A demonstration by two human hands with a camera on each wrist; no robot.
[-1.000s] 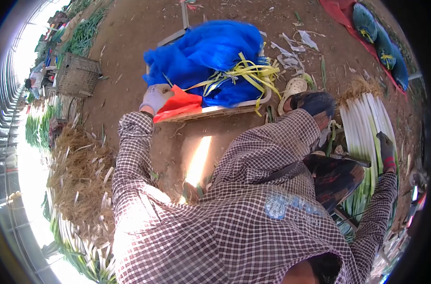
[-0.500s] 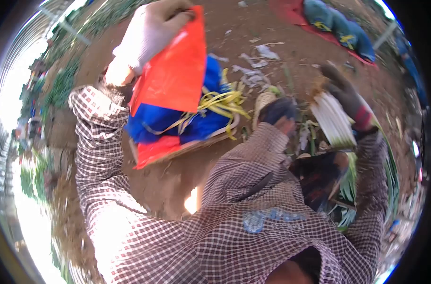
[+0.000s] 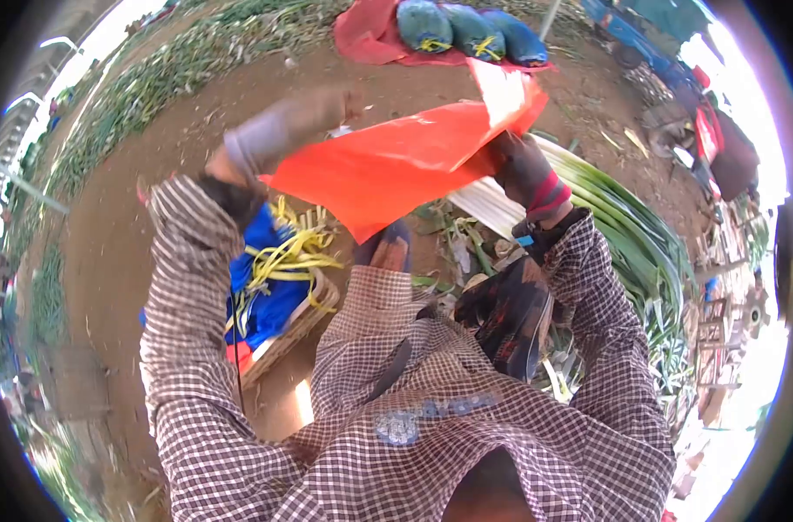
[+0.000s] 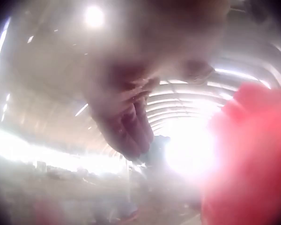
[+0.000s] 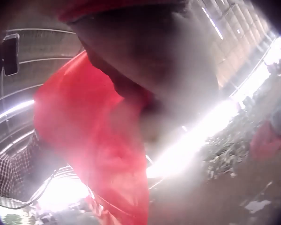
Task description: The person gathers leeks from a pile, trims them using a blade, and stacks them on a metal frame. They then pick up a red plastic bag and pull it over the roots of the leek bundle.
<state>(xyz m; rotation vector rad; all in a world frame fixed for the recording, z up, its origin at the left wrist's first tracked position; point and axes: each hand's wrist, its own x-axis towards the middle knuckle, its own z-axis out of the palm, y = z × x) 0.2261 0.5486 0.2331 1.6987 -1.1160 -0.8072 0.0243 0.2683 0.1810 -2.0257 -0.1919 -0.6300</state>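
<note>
An orange-red sheet (image 3: 388, 161) is spread in the air in front of the body, and my right hand (image 3: 527, 174) grips its right part. My left hand (image 3: 288, 126), blurred, is just above the sheet's left end. In the left wrist view the fingers of my left hand (image 4: 126, 122) are loosely bent with nothing seen in them, apart from the red sheet (image 4: 253, 154). The right wrist view has the sheet (image 5: 98, 140) hanging from my dark-gloved right hand (image 5: 145, 51). Below the right hand lie leeks with white stems (image 3: 492, 206) and long green leaves (image 3: 623, 217).
A crate (image 3: 296, 335) with blue netting (image 3: 270, 309) and yellow ties (image 3: 288, 257) stands at the lower left. Tied blue-green bundles (image 3: 475, 30) lie on a red cloth (image 3: 366, 35) at the top. Leaves (image 3: 196, 56) cover the ground at upper left.
The red sheet has moved from above the crate to the right. My right hand has left the leeks' root end and taken hold of the sheet; my left hand has come off it. The head view has turned right.
</note>
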